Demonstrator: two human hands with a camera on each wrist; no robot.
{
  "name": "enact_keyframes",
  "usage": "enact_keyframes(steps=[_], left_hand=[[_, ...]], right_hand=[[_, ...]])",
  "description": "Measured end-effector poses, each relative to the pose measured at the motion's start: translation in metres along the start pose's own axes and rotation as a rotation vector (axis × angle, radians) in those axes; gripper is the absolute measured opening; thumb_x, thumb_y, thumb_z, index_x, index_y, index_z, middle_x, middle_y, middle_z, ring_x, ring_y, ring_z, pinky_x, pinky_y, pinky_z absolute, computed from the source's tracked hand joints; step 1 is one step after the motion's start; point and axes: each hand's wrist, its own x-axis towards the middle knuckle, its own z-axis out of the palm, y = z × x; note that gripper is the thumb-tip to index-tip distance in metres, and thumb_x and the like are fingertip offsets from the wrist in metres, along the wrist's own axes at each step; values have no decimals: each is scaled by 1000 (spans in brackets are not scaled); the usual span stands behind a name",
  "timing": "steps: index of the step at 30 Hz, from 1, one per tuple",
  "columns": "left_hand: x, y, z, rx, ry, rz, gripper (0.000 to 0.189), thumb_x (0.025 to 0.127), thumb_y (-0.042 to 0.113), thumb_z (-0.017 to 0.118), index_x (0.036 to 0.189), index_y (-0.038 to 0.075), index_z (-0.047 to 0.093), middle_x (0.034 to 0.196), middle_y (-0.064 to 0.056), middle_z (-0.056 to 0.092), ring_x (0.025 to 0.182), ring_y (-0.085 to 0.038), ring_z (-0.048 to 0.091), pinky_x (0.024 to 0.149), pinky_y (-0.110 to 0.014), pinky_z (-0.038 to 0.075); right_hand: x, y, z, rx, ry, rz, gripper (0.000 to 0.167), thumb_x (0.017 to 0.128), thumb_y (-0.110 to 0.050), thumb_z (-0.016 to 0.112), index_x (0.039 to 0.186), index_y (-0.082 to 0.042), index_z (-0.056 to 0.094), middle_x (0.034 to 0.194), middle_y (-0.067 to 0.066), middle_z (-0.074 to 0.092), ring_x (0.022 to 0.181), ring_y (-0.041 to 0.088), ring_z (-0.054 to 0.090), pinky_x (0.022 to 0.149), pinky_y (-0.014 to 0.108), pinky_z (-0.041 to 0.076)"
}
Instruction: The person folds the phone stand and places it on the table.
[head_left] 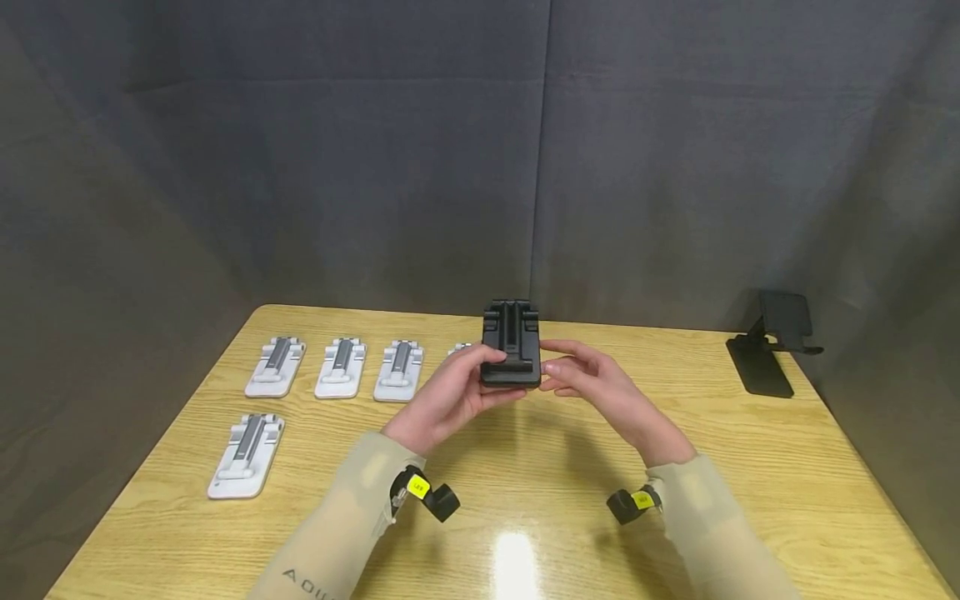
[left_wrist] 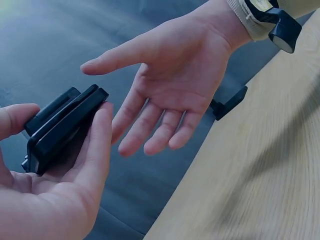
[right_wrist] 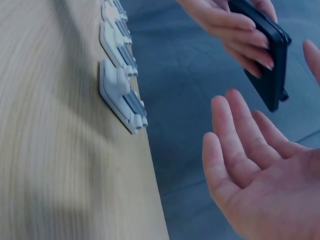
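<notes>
A folded black phone stand [head_left: 512, 375] is held up above the table in the middle of the head view. My left hand [head_left: 453, 392] grips it, thumb across its front and fingers beneath its back, as the left wrist view shows of the stand [left_wrist: 65, 127]. Close by its right side is my right hand [head_left: 600, 387], palm turned toward the stand. In the right wrist view the fingers of that hand [right_wrist: 270, 175] are spread and loosely straight, apart from the stand [right_wrist: 272, 65].
Several folded white phone stands [head_left: 340, 368] lie in a row at the table's back left, one partly hidden behind my left hand. Another white stand [head_left: 246, 457] lies nearer. An unfolded black stand [head_left: 772, 346] stands at the back right of the wooden table [head_left: 675, 342]. Dark curtains surround the table.
</notes>
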Motion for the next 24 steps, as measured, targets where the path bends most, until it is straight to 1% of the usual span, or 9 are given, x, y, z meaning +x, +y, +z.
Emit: enact_keyframes(steps=[6,9,13,17,20,24], left_hand=[[-2,3,-3,5,29,0,54,102,9,46,154,2,31,143,-28,47,118,-35,62,101,-44,51],[-4,3,-5,14,30,-4,54,102,9,46,154,1,30,144,-29,46,120,-36,60,101,-44,51],[-7,4,-9,27,36,-13,53,103,9,45,153,-1,32,145,-29,44,123,-37,58,102,-45,50],[-12,5,-15,50,61,-18,51,103,9,46,150,-3,33,142,-29,45,122,-37,59,103,-46,49],[-15,5,-20,64,78,-17,50,104,10,47,150,-5,34,140,-28,47,120,-35,60,104,-47,48],[-18,7,-26,64,114,-13,52,106,17,50,151,-4,34,141,-26,47,118,-32,61,102,-46,50]], right_hand=[[-2,0,-10,-25,72,-16,54,103,-39,62,145,-8,51,130,17,63,112,30,65,101,39,51],[-3,-1,-16,-34,103,-10,55,102,-40,62,145,-7,51,130,16,63,114,30,64,100,37,51],[-5,-3,-26,-55,145,-1,59,102,-43,62,145,-4,50,132,17,62,117,30,62,101,36,50],[-9,-7,-43,-67,204,9,63,102,-47,61,145,-3,48,136,19,59,121,29,59,104,35,47],[-14,-8,-60,-65,258,25,66,101,-51,59,145,-4,46,137,16,58,125,29,56,105,34,45],[-20,-7,-84,-69,340,42,64,100,-55,58,142,-8,47,137,9,58,128,27,51,109,41,41]])
